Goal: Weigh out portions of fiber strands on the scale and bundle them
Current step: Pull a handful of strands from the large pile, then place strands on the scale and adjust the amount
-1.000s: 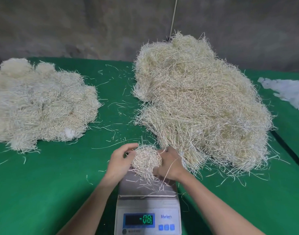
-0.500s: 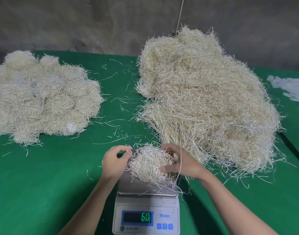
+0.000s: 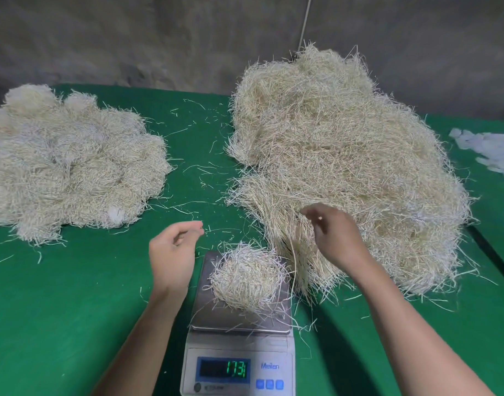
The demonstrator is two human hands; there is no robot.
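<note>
A small round wad of pale fiber strands (image 3: 246,278) lies on the steel pan of a digital scale (image 3: 231,315) at the bottom centre; its green display (image 3: 237,369) shows lit digits. My left hand (image 3: 173,252) hovers just left of the pan, fingers loosely curled, holding nothing. My right hand (image 3: 336,232) is raised to the right of the wad, over the near edge of the big loose fiber heap (image 3: 345,167), fingers relaxed; a long strand or two hang down beneath it.
A second, flatter heap of bundled fibers (image 3: 68,170) lies at the left on the green table cover (image 3: 73,295). Stray strands litter the cloth between the heaps. White scraps (image 3: 487,150) lie at the far right edge. A grey wall stands behind.
Both hands have let go of the wad and lifted away from it, the right one toward the big heap. The wad now rests alone on the pan and the display reading has changed.
</note>
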